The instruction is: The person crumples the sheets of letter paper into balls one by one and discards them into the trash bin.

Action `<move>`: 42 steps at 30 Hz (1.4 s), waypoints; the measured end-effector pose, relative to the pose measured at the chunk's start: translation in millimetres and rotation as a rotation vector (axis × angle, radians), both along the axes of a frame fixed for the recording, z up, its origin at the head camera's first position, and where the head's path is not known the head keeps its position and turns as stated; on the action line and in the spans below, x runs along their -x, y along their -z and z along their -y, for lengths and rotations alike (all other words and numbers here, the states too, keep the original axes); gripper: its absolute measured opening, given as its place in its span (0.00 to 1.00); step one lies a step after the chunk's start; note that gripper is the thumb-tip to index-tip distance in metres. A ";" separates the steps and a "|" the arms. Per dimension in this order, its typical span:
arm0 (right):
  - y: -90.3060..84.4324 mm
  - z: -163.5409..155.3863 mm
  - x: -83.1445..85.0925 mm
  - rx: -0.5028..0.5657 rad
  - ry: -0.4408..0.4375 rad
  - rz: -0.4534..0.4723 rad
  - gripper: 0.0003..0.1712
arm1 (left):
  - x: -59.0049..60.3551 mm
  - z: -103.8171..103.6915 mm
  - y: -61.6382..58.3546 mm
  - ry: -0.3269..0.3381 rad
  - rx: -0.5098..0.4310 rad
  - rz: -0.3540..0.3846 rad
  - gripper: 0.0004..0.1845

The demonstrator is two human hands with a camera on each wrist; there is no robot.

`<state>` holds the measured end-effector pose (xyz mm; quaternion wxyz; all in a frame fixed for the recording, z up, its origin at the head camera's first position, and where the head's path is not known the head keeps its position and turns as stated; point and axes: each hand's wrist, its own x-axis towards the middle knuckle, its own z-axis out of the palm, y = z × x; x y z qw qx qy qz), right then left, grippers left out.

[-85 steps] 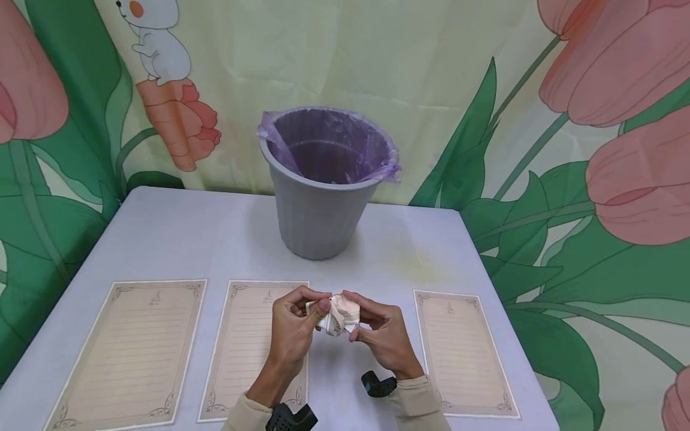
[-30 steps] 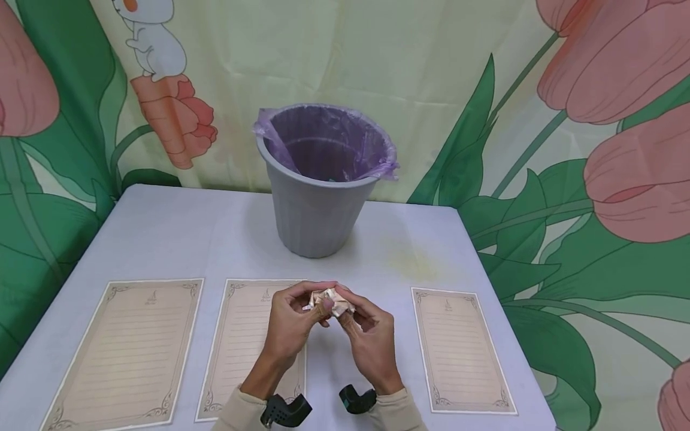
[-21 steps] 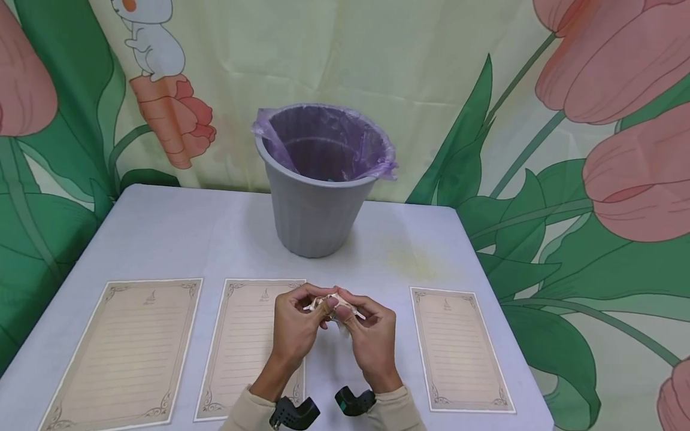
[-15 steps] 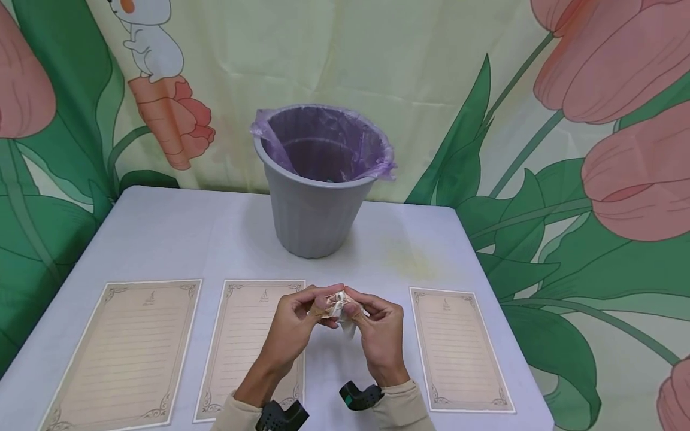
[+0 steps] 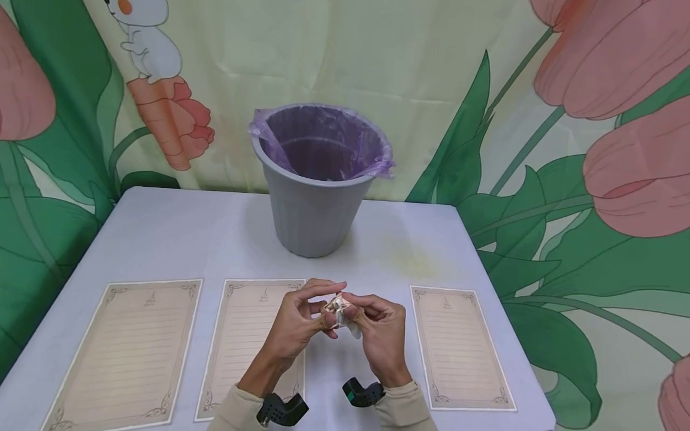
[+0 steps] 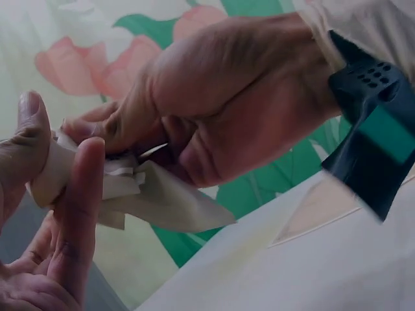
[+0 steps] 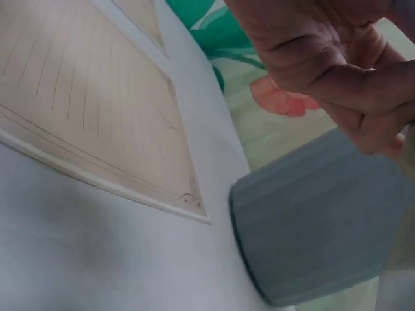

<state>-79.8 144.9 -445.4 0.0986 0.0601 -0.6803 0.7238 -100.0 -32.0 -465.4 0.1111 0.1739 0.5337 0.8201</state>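
Note:
In the head view, a small crumpled sheet of paper, cream and white, sits between both hands above the table. My left hand holds its left side with thumb and fingers, the index finger reaching across the top. On the other side, my right hand pinches the paper between thumb and fingers. The left wrist view shows the paper close up, a loose pointed flap hanging below the right hand. Only a hand's curled fingers appear at the upper right of the right wrist view.
Three bordered, lined sheets lie flat: a left sheet, a middle sheet partly under the left arm, and a right sheet. A grey bin with a purple liner stands at the back of the white table.
Both hands keep working the paper, which gets smaller and is turned over between the fingers. Its loose flap now hangs towards the right hand. Sheets and bin stay put; the head view shifts slightly.

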 end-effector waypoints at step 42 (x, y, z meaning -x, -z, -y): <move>8.5 -9.5 26.0 -0.056 -0.250 -0.138 0.26 | 0.5 -3.9 -2.0 -0.228 -0.091 0.329 0.10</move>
